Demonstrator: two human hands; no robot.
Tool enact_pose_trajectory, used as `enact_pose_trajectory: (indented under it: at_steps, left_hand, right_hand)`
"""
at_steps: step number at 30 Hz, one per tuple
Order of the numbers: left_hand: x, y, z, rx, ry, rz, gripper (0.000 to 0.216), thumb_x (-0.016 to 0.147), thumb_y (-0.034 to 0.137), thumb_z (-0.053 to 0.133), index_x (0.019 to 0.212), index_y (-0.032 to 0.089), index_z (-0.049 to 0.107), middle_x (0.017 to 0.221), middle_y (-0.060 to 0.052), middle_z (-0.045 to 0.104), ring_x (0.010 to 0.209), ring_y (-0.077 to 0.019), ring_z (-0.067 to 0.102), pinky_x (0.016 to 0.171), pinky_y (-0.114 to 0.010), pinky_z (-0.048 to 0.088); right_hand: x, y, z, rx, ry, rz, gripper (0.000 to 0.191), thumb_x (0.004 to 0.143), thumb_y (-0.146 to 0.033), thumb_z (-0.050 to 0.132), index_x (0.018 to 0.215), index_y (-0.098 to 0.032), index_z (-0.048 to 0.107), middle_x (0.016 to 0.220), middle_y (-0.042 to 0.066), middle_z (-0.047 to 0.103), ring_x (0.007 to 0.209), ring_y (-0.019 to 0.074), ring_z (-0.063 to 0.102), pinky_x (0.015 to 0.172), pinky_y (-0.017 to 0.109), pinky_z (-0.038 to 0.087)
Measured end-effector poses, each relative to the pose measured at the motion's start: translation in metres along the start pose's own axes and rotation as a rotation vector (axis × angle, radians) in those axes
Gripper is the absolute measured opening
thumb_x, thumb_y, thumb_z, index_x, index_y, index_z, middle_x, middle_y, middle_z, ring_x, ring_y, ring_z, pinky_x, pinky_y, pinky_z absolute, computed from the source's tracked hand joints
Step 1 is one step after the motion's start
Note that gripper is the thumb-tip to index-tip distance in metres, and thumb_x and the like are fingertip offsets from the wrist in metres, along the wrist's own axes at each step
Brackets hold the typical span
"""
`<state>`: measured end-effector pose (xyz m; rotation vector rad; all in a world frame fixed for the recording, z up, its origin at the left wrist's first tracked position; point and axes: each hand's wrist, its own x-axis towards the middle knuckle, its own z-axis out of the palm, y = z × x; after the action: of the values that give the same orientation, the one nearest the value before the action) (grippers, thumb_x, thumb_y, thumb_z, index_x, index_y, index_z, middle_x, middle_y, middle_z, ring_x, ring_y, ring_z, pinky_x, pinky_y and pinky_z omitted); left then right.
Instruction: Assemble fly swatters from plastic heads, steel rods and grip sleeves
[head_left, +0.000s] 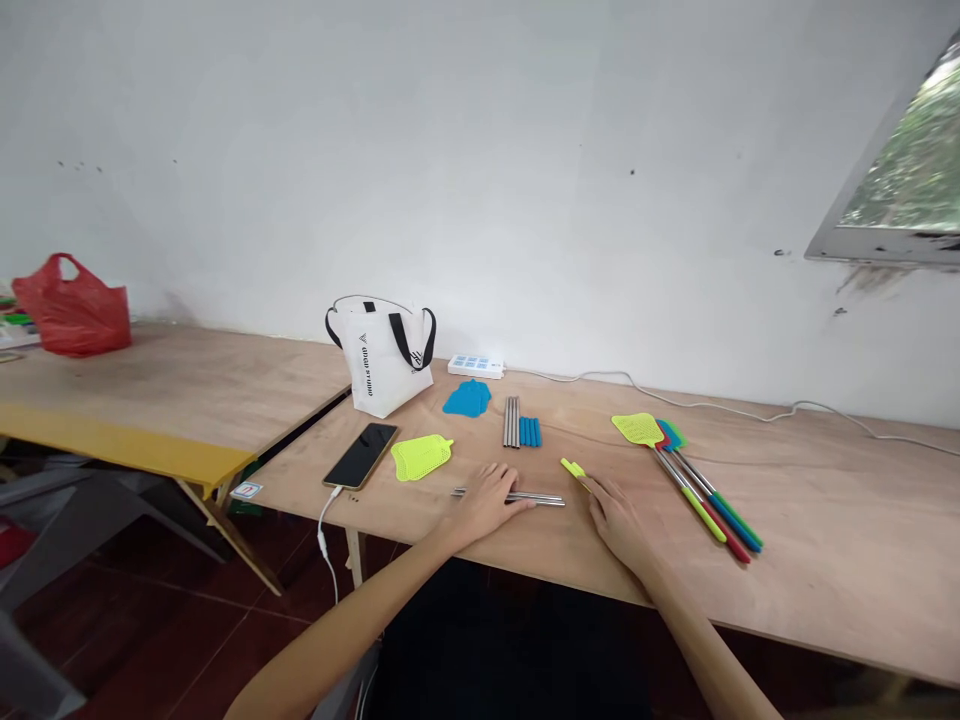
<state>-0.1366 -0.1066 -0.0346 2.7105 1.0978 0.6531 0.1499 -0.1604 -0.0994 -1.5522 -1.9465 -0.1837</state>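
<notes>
My left hand (489, 500) lies flat on the wooden table (825, 540), fingers stretched over two thin metal rods (544, 498). My right hand (616, 515) rests open beside it, its fingertips touching a small yellow-green handle piece (573, 467). A yellow-green swatter head (421, 457) lies just left of my left hand. Farther back are blue swatter heads (467, 398), more metal rods (511, 421) and blue handle grips (529, 431).
Several assembled fly swatters (697, 480) lie to the right. A black phone (361, 455) on a charging cable, a white tote bag (384, 360) and a power strip (475, 366) stand at the left and back. A red plastic bag (73, 306) sits on the neighbouring table.
</notes>
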Motion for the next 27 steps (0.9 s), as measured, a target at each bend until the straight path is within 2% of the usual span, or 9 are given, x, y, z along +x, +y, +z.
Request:
enact_pose_trajectory:
  at_steps: [7, 12, 15, 18, 23, 25, 27]
  left_hand:
    - [0.0, -0.001, 0.003, 0.024, 0.003, 0.003, 0.048, 0.097, 0.067, 0.05, 0.091, 0.02, 0.054, 0.095, -0.004, 0.061, 0.092, -0.0231, 0.056, 0.082, -0.036, 0.042]
    - [-0.001, 0.002, -0.001, 0.033, -0.001, 0.0, 0.043, 0.098, 0.063, 0.051, 0.093, 0.02, 0.054, 0.098, -0.004, 0.061, 0.095, -0.0239, 0.057, 0.086, -0.037, 0.043]
    - [0.002, 0.004, -0.007, 0.029, -0.021, -0.008, 0.044, 0.096, 0.063, 0.056, 0.104, 0.019, 0.055, 0.107, -0.006, 0.062, 0.102, -0.0261, 0.058, 0.09, -0.04, 0.044]
    - [0.013, 0.004, -0.01, 0.042, -0.01, -0.024, 0.055, 0.092, 0.066, 0.059, 0.119, 0.019, 0.055, 0.121, -0.01, 0.062, 0.113, -0.0302, 0.058, 0.098, -0.044, 0.043]
    - [0.032, -0.007, -0.002, 0.058, -0.03, 0.033, 0.069, 0.092, 0.074, 0.048, 0.135, 0.02, 0.054, 0.155, -0.014, 0.044, 0.142, -0.0334, 0.041, 0.117, -0.05, 0.03]
    - [0.035, -0.012, 0.002, 0.056, -0.058, 0.045, 0.071, 0.094, 0.076, 0.04, 0.14, 0.022, 0.053, 0.158, -0.013, 0.042, 0.147, -0.0313, 0.036, 0.122, -0.052, 0.021]
    - [0.036, -0.015, 0.005, 0.059, -0.049, 0.044, 0.069, 0.096, 0.076, 0.037, 0.14, 0.025, 0.053, 0.155, -0.011, 0.046, 0.146, -0.0296, 0.038, 0.124, -0.053, 0.017]
  right_hand:
    - [0.0, 0.0, -0.003, -0.011, -0.008, 0.008, 0.05, 0.098, -0.025, 0.038, 0.145, -0.032, 0.052, 0.136, 0.006, 0.064, 0.124, 0.0234, 0.061, 0.108, 0.047, 0.05]
    - [0.0, -0.004, -0.005, -0.002, -0.032, 0.033, 0.048, 0.1, -0.027, 0.034, 0.144, -0.028, 0.054, 0.138, 0.007, 0.063, 0.126, 0.0232, 0.061, 0.107, 0.045, 0.051]
    - [0.001, -0.011, -0.006, -0.008, -0.068, 0.075, 0.05, 0.099, -0.028, 0.034, 0.146, -0.03, 0.052, 0.143, 0.006, 0.06, 0.126, 0.023, 0.061, 0.104, 0.044, 0.053]
    - [0.001, -0.02, -0.003, -0.036, -0.063, 0.124, 0.05, 0.098, -0.028, 0.037, 0.146, -0.031, 0.052, 0.145, 0.007, 0.059, 0.123, 0.0242, 0.063, 0.101, 0.044, 0.055]
    - [-0.001, -0.03, 0.005, -0.056, 0.021, 0.156, 0.051, 0.098, -0.03, 0.039, 0.147, -0.034, 0.051, 0.144, 0.006, 0.059, 0.129, 0.0253, 0.059, 0.103, 0.045, 0.054]
    - [-0.002, -0.03, 0.006, -0.039, 0.018, 0.143, 0.051, 0.099, -0.031, 0.038, 0.149, -0.034, 0.049, 0.147, 0.005, 0.057, 0.132, 0.0251, 0.057, 0.105, 0.046, 0.053]
    - [-0.003, -0.03, 0.006, -0.026, 0.023, 0.14, 0.051, 0.099, -0.032, 0.037, 0.149, -0.034, 0.048, 0.148, 0.005, 0.057, 0.132, 0.0255, 0.057, 0.106, 0.047, 0.052]
